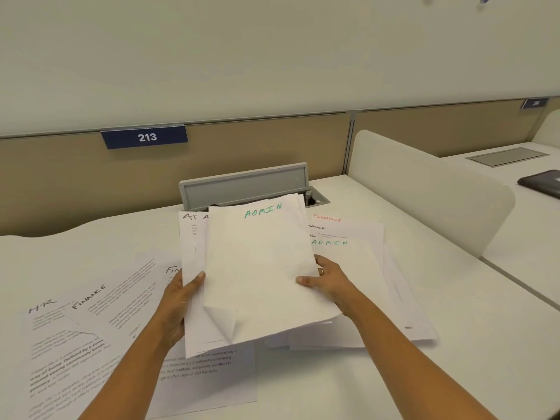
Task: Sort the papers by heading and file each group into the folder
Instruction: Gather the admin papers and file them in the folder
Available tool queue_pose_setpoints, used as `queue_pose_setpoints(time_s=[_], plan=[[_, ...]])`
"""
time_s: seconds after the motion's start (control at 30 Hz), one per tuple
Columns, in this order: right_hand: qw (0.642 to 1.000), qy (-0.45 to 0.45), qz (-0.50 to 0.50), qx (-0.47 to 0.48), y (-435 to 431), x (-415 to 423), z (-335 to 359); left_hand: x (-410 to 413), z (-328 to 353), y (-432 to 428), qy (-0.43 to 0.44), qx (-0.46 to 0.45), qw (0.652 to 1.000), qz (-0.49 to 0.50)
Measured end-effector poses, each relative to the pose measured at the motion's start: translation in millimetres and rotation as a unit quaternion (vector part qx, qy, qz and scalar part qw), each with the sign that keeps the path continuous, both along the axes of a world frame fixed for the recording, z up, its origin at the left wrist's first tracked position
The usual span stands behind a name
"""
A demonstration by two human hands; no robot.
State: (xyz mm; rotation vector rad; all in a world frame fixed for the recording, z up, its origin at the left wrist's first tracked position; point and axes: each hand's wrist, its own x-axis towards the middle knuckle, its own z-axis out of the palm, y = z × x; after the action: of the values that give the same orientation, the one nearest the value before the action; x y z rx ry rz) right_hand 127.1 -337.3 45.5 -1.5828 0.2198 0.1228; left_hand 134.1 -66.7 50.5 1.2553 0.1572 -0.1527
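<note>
Both hands hold a small stack of white sheets (260,262) above the desk; the top sheet reads ADMIN in green and its lower left corner is curled over. My left hand (178,301) grips the stack's left edge, thumb on top. My right hand (327,283) grips the right edge, with a ring on one finger. A loose pile of papers (357,237) lies on the desk to the right, showing FINANCE and ADMIN headings. More printed sheets (88,322) headed HR and FINANCE are spread at the left. No folder is visible.
A grey cable hatch (245,183) stands raised at the back of the white desk (454,359). Behind it runs a tan partition with a blue sign 213 (147,137). A white divider (424,189) bounds the right side; a dark object (542,181) lies on the neighbouring desk.
</note>
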Motion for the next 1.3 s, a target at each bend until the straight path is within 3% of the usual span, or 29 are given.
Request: queue_pose_setpoints(time_s=[0.33,0.43,0.5,0.6,0.73,1.03,1.2,1.3], plan=[[0.999,-0.033,-0.011,-0.013,10.9,-3.1,3.9,-1.5,-1.3,1.5,0.016,0.049,0.999,0.013],[0.998,-0.021,-0.06,-0.021,1.0,-1.5,0.2,-1.4,-1.0,2.1,0.007,0.049,0.998,0.036],[0.981,-0.011,-0.137,-0.137,-15.0,1.4,-8.4,-1.6,-0.9,3.6,0.002,0.053,0.998,0.047],[0.909,0.054,-0.182,-0.371,-43.0,0.7,-19.8,-1.0,-3.4,6.1,0.001,0.061,0.997,0.051],[0.852,0.173,-0.14,-0.474,-60.7,-6.2,-25.3,-1.5,-5.6,4.2,0.005,0.056,0.997,0.046],[0.834,0.203,-0.184,-0.479,-66.7,-9.1,-17.7,-2.6,-9.1,1.0,0.007,0.052,0.997,0.051],[0.86,0.152,-0.252,-0.418,-65.3,-11.5,-12.0,-3.0,-10.1,1.6,0.012,0.052,0.997,0.055],[0.849,0.1,-0.269,-0.444,-64.4,-12.8,-0.8,-3.2,-11.6,2.7,0.016,0.053,0.997,0.058]])
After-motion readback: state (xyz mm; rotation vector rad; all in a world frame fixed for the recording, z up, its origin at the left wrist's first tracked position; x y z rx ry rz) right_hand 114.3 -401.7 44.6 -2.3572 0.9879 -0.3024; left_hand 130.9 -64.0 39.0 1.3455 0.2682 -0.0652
